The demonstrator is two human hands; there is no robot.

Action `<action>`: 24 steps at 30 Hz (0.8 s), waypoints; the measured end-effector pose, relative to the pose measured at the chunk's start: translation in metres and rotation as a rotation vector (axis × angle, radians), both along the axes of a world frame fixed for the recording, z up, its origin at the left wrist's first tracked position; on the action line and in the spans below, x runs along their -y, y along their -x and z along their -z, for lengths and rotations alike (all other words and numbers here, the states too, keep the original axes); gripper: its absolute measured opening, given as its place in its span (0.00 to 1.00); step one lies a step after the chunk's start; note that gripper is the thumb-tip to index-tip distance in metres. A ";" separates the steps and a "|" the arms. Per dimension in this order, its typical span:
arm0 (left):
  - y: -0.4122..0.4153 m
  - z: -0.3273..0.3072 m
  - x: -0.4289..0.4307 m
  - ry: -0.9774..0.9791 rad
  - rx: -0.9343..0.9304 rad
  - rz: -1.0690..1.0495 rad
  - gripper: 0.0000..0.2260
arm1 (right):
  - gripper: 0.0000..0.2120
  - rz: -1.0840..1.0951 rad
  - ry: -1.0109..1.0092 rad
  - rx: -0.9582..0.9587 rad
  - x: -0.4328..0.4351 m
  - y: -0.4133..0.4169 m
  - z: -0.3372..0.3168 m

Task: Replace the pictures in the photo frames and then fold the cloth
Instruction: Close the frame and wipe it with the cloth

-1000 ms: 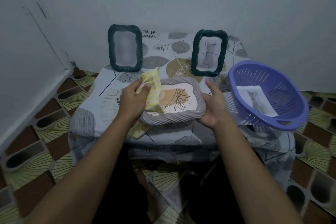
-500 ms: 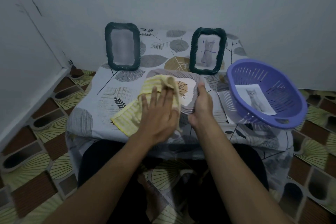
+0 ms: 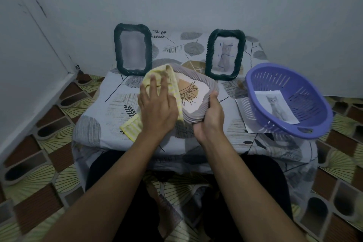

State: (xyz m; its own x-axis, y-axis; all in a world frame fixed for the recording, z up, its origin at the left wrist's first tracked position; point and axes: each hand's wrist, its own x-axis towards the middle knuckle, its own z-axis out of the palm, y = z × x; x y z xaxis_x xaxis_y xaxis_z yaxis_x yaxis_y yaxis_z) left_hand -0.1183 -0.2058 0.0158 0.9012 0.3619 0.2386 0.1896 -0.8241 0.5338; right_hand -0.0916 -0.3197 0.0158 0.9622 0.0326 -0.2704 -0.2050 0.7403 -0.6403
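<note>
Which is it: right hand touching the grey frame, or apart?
Touching. The head view shows the right hand curled round the near right corner of the grey frame, thumb on its rim, no gap.

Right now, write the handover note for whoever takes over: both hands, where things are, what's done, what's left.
Left hand: open, pressing the yellow cloth onto the grey frame.
Right hand: grips the grey frame's near right edge.
At the back stand the left green frame, its picture blurred, and the right green frame, showing a cat.
The purple basket, on the right, holds a loose cat picture; a sheet lies under it.
Done: the grey frame shows a plant drawing.
Left: finish wiping, check the green frames, fold the cloth.
</note>
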 end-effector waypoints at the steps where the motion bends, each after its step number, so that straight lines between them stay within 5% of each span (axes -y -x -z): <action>1: 0.002 0.000 0.005 -0.007 -0.001 0.027 0.31 | 0.22 -0.017 -0.017 0.002 -0.003 0.001 0.000; 10: 0.019 0.007 0.022 -0.265 -0.016 0.346 0.26 | 0.24 -0.176 -0.044 0.033 0.003 0.011 0.005; 19: -0.015 -0.007 -0.009 -0.052 -0.174 0.038 0.26 | 0.23 -0.192 -0.095 0.095 -0.010 0.020 -0.001; 24: -0.001 -0.002 0.015 -0.042 -0.061 0.269 0.28 | 0.21 -0.181 -0.042 0.086 -0.012 0.018 -0.005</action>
State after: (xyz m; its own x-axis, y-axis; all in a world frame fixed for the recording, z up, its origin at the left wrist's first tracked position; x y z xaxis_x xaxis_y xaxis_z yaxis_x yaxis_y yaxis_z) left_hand -0.1171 -0.2206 0.0177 0.9766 0.0991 0.1911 -0.0081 -0.8702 0.4926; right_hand -0.1097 -0.3079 0.0205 0.9590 0.2170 -0.1823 -0.2834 0.7224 -0.6308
